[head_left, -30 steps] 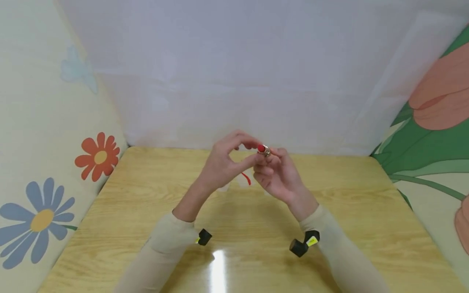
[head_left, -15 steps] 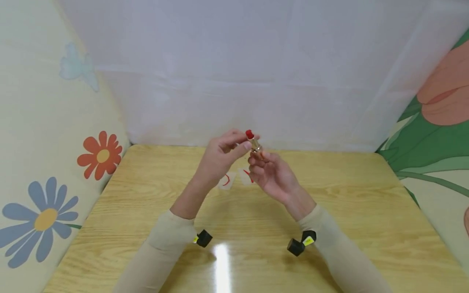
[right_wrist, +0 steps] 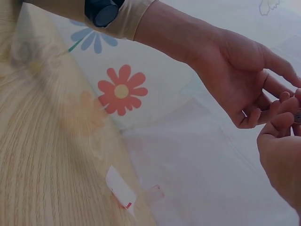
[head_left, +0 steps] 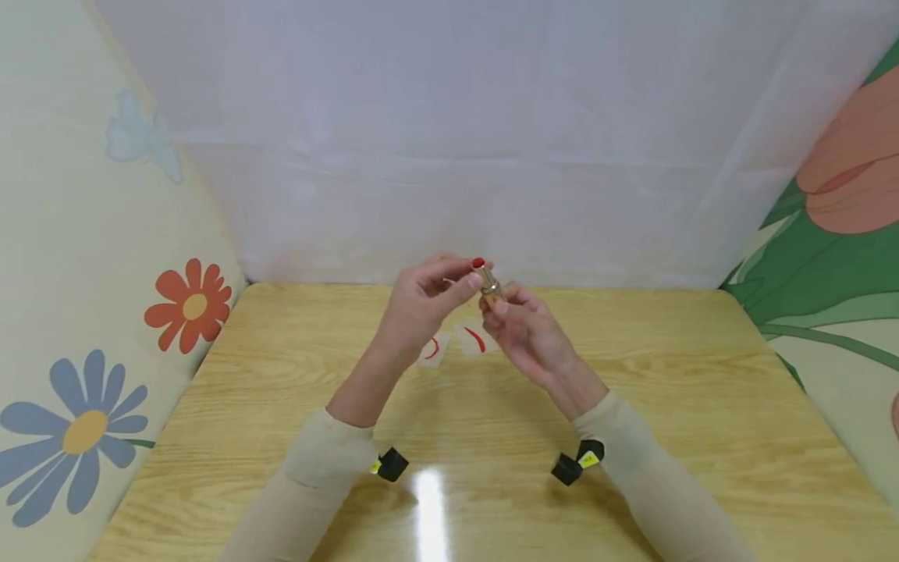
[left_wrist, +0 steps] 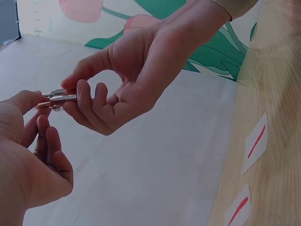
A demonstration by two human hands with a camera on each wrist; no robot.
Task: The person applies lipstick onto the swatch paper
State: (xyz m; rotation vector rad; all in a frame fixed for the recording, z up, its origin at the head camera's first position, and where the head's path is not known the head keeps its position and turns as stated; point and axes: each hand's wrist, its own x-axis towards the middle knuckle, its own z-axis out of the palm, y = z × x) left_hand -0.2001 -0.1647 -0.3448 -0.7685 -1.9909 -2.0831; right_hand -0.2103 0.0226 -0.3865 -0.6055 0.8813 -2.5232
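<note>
A lipstick (head_left: 491, 289) with a red tip and gold tube stands tilted between the two hands, raised over the table. My right hand (head_left: 531, 337) grips its lower part, the thumb laid along the base. At the upper part of the tube, the thumb and forefinger of my left hand (head_left: 416, 311) pinch it just below the red end. The left wrist view shows the shiny tube (left_wrist: 61, 98) bridging both sets of fingertips. In the right wrist view the hands meet at the right edge, and the lipstick is mostly hidden.
Two small pale paper pieces with red strokes lie on the wooden table (head_left: 337, 343): a left paper (head_left: 433, 350) and a right paper (head_left: 474, 340). A white sheet (head_left: 449, 156) rises behind the table. Flower-patterned panels stand at both sides.
The lipstick has tipped from facing the camera to pointing more upward, and less of its red tip shows than half a second ago. The right thumb has shifted along the base; both papers show more.
</note>
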